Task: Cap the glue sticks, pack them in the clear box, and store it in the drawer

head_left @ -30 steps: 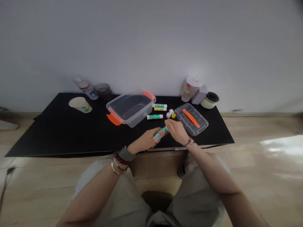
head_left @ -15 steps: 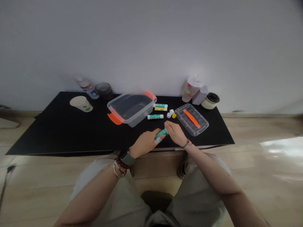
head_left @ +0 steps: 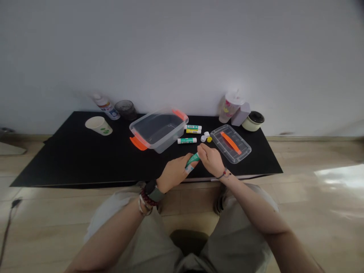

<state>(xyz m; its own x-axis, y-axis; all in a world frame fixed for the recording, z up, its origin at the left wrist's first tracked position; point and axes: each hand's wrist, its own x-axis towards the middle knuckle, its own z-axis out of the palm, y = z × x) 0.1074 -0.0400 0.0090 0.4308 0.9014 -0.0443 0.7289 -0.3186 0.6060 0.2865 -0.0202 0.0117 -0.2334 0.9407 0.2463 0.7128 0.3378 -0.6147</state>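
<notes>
Over the front edge of the table, my left hand (head_left: pixel 175 171) is closed around a green and white glue stick (head_left: pixel 193 159), held at a tilt. The fingers of my right hand (head_left: pixel 211 158) pinch its upper end, which they hide, so I cannot tell whether a cap is on it. Just beyond my hands lies another green glue stick (head_left: pixel 187 140). Behind that, a green glue stick (head_left: pixel 193 127) and a yellow one (head_left: pixel 193 131) lie side by side. Two white caps (head_left: pixel 203 138) and a yellow cap (head_left: pixel 209 139) sit close to my right hand.
Left of the glue sticks stands a clear plastic box (head_left: pixel 163 143) with orange latches. Its lid (head_left: pixel 243 152) lies at right. A paper cup (head_left: pixel 98 125), spray can (head_left: pixel 106 107) and dark cup (head_left: pixel 126 110) are at left; a tumbler (head_left: pixel 229 108), pale box (head_left: pixel 241 114) and lidded pot (head_left: pixel 252 122) at back right.
My right hand has turned slightly at the end of the glue stick, its fingers more curled. The left hand keeps its hold, and the things on the table lie as before.
</notes>
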